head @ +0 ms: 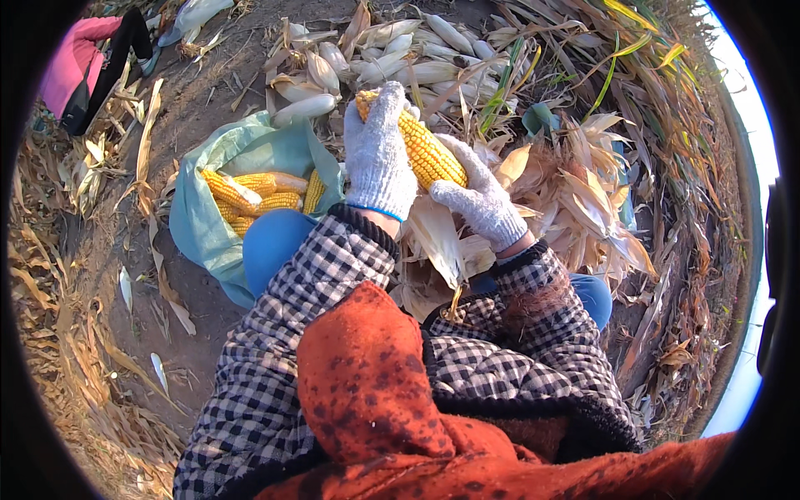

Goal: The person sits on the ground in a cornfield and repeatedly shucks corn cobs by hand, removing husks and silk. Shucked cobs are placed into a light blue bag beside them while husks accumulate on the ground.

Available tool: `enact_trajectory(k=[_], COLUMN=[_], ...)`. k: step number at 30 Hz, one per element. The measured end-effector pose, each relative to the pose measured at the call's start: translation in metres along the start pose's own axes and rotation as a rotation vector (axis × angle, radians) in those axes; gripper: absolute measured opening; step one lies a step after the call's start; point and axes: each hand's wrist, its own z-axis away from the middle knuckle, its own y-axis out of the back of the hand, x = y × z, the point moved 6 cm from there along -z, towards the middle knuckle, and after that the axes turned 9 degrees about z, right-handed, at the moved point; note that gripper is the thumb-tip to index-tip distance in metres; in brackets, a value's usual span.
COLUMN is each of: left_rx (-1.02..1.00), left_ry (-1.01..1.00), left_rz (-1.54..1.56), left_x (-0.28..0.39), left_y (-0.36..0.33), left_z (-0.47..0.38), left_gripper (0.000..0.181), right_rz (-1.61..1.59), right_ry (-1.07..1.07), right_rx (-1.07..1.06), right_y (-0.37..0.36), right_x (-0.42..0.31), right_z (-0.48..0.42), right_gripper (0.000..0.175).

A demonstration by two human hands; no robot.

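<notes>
A husked yellow ear of corn [431, 153] slants between my gloved hands above a pile of loose husks. My left hand [382, 140], in a grey-white knit glove, is wrapped around its upper part. At the lower end, the gloved fingers and thumb of my right hand [481, 190] close about the tip. To the left of my left hand, a pale green woven sack [200, 212] gapes open with several bare yellow ears [256, 187] inside. Dry corn husks [437, 237] hang just below the ear, near my lap.
Beyond my hands lies a heap of ears still in pale husks [400, 62]. Stripped husks [581, 194] pile up on the right, beside standing or leaning dry stalks [675, 156]. Another person in pink [78, 56] is at the upper left. Bare soil [181, 369] shows at left.
</notes>
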Motion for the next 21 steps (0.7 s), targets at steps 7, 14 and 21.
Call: enact_trajectory(k=[7,14,21], left_rx=[-0.154,-0.407,-0.445], left_ry=[-0.44,-0.119,0.109], left_rz=[-0.368,-0.281,-0.289], left_x=[0.058,0.002,0.014], left_y=[-0.02,-0.046,-0.052], left_z=[0.031,0.063,0.071], left_gripper=[0.034,0.027,0.026], right_rz=[-0.449,0.308,-0.096], right_ry=[-0.347,-0.039,-0.371], right_rx=[0.009,-0.132,-0.533], right_y=[0.016,-0.086,-0.241], right_x=[0.099,0.114,0.06], right_z=[-0.022,-0.055,-0.126], right_gripper=[0.062,0.054,0.062])
